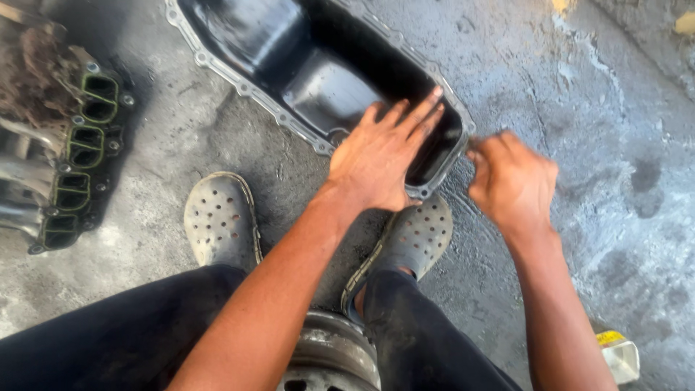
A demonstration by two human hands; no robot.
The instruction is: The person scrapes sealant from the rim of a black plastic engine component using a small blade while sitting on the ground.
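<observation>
A black metal oil pan (239, 36) with a bolt-hole rim lies on the stained concrete floor ahead of me. My left hand (380, 156) rests flat on its near corner, fingers spread over the rim and into the pan. My right hand (510, 181) is curled just right of that corner, close to the rim; it is blurred, and something small and thin may be pinched in its fingers, but I cannot make it out. My two grey perforated clogs (221, 217) stand below the pan.
An intake manifold (69, 145) with green-gasketed ports lies at the left edge. A metal wheel rim (333, 355) sits between my legs. A small white container with a yellow label (619, 355) stands at the lower right. The floor is oily and wet.
</observation>
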